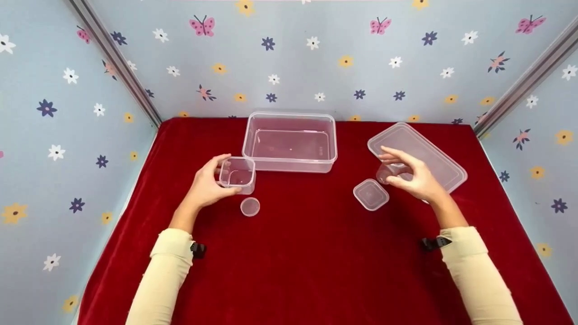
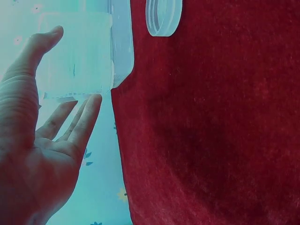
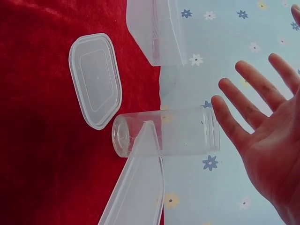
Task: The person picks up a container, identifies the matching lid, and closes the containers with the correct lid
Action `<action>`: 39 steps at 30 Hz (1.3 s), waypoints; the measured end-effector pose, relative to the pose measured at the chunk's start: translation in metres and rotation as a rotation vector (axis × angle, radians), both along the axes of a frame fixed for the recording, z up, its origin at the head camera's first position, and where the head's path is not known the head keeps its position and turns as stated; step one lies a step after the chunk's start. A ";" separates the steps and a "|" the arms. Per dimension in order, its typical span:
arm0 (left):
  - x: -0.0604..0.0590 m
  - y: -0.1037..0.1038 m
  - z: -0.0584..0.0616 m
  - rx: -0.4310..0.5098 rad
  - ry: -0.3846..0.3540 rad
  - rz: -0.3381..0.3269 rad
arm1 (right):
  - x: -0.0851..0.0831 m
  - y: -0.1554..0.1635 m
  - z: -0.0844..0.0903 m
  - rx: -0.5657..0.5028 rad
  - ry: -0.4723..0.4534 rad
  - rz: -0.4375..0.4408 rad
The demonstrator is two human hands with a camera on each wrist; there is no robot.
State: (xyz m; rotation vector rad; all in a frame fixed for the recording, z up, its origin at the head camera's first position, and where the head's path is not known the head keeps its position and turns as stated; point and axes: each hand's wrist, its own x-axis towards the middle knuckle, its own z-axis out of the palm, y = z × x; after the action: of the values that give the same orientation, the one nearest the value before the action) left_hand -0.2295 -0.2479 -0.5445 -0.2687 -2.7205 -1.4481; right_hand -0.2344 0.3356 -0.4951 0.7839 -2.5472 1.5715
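Thumb and fingers of my left hand [image 1: 207, 183] grip a small clear square container [image 1: 238, 174] by opposite sides. The left wrist view shows the same container [image 2: 77, 56] between the thumb and fingertips. A round clear lid [image 1: 250, 206] lies just in front of it. On the right, my right hand [image 1: 413, 176] hovers by a clear cylindrical jar [image 1: 384, 174], which stands upright. In the right wrist view its spread fingers are apart from the jar [image 3: 183, 133]. Beside the jar lies a small rounded-square lid [image 1: 371, 195].
A large clear rectangular container [image 1: 289, 165] stands at the back middle of the red cloth-covered table [image 1: 298, 253]. Its size matches a big rectangular lid [image 1: 424, 151] lying at the back right, partly behind the right hand. Patterned walls [image 1: 298, 58] enclose the back and sides.
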 end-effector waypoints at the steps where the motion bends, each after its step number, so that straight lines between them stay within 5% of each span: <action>1: 0.000 0.001 0.000 0.001 0.001 -0.001 | 0.000 -0.001 0.000 -0.002 0.000 0.003; 28: 0.001 0.048 0.018 0.026 0.056 -0.066 | -0.001 -0.013 -0.007 0.038 0.053 0.038; 39: 0.001 0.067 0.023 -0.014 0.132 -0.110 | -0.002 -0.017 -0.005 0.144 0.133 0.038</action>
State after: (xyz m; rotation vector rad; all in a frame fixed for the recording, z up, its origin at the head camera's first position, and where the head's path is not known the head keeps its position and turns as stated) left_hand -0.2280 -0.1808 -0.5216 -0.5029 -2.6488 -1.3831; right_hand -0.2361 0.3181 -0.5000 0.9228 -2.5848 1.3090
